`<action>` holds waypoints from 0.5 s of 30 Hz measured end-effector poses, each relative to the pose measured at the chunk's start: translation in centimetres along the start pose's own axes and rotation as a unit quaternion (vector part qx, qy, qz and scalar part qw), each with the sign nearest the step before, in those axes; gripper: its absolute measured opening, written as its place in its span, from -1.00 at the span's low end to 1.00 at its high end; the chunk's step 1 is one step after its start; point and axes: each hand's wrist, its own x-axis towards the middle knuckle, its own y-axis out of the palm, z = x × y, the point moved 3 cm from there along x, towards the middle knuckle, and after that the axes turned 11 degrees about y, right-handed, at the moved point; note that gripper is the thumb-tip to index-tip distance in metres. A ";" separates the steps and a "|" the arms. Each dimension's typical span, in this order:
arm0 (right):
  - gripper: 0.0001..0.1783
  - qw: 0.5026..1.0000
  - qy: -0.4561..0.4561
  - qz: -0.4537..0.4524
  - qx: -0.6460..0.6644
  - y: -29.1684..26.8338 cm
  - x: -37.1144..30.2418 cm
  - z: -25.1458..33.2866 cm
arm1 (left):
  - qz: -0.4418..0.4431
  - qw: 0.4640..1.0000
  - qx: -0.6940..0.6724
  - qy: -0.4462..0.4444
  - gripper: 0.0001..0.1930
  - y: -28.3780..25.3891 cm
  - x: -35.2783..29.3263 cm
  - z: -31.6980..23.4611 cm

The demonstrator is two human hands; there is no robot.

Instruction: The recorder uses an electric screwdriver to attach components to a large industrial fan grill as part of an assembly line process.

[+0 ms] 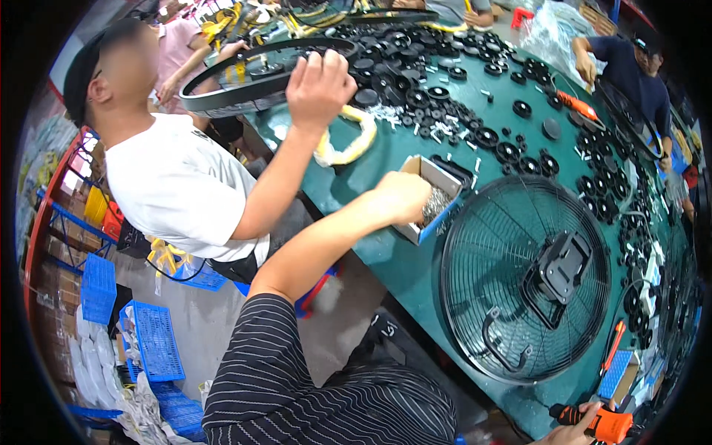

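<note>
My left hand [405, 197] reaches into a small open cardboard box [436, 171] holding many small metal screws [439, 204]. Its fingers are curled and their tips are hidden, so what they pinch cannot be made out. At the lower right, my right hand [575, 432] is closed around an orange and black electric screwdriver [610, 426], its bit end toward the left. Between my hands a round black fan guard [475, 245] lies on the green table [400, 256]. On it sit a black mounting bracket [567, 267] and a curved handle [498, 345].
Several black knobs and wheels [508, 152] and white bolts [437, 136] cover the far table. A yellow coil [360, 137] lies beyond the box. At left a co-worker [178, 178] lifts a black ring [267, 96]. Blue crates [156, 341] stand on the floor.
</note>
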 end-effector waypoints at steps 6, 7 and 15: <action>-0.72 0.999 -0.007 0.045 0.003 1.2 0.1 0.6 | 0.016 1.000 0.000 -0.010 -0.85 -0.6 1.1 0.2; -0.71 0.998 -0.007 0.054 -0.007 1.1 0.2 0.4 | 0.013 1.000 0.000 -0.013 -0.85 -0.6 1.0 0.6; -0.74 0.998 0.044 0.042 -0.032 0.6 0.7 0.0 | 0.005 1.000 0.002 0.004 -0.83 -0.2 1.5 0.8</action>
